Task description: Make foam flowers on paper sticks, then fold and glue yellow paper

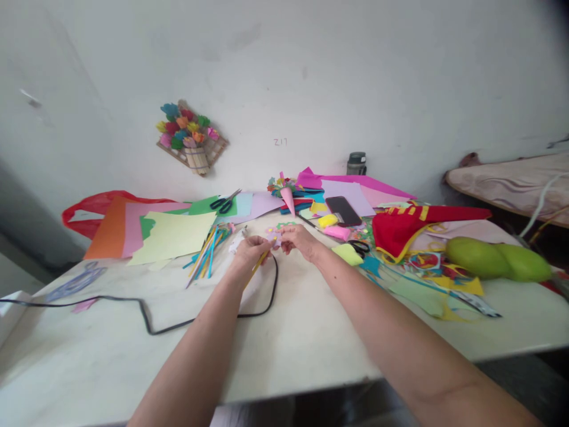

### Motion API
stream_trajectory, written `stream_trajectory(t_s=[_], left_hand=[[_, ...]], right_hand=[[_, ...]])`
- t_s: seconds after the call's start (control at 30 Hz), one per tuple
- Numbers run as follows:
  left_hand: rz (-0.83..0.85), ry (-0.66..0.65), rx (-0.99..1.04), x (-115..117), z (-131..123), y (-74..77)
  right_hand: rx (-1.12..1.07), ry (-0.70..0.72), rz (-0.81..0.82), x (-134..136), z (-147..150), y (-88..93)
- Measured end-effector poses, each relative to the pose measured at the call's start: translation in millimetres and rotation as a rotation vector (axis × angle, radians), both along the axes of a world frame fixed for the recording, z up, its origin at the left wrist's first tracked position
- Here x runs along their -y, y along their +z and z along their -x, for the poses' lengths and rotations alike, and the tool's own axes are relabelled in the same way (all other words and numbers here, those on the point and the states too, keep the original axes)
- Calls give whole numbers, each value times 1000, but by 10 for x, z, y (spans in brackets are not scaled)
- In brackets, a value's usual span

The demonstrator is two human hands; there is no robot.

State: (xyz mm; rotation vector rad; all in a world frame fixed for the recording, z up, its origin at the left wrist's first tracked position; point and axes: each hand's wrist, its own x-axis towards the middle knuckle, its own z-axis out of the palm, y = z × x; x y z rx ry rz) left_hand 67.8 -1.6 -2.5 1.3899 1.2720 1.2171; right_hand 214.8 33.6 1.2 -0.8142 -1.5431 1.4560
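My left hand (249,254) is closed on a thin yellow paper stick (256,268) that slants down toward my wrist. Close beside it, my right hand (302,241) pinches a small purple paper flower (277,241) with a bit of yellow at its middle. The fingertips of both hands meet around the flower, and the stick's upper end lies near it, though whether they touch is hidden. Just beyond the hands are green paper cut-outs (287,225). Left of my left hand lies a bundle of blue, yellow and purple paper sticks (210,249).
A black cable (178,325) loops across the table (302,332). Coloured paper sheets (178,235) and scissors (226,203) lie behind. To the right are a phone (343,211), second scissors (359,247), red cloth (395,231), paper scraps and green fruit (498,260).
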Motion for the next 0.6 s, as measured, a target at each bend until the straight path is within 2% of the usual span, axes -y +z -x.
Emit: stream_trajectory(t_s=[0.13, 0.23, 0.43, 0.53, 0.6], left_hand=[[-77, 20, 1, 9, -14, 34], [-162, 81, -34, -8, -13, 43], [-454, 321, -418, -37, 8, 5], [-615, 387, -610, -24, -2, -9], [-656, 418, -732, -6, -17, -9]], right_hand=[[-15, 6, 1, -8, -10, -10], [-40, -13, 43, -43, -19, -37], [-111, -62, 162, -120, -30, -77], [-55, -124, 228, -113, -39, -44], [18, -191, 278, -102, -51, -16]])
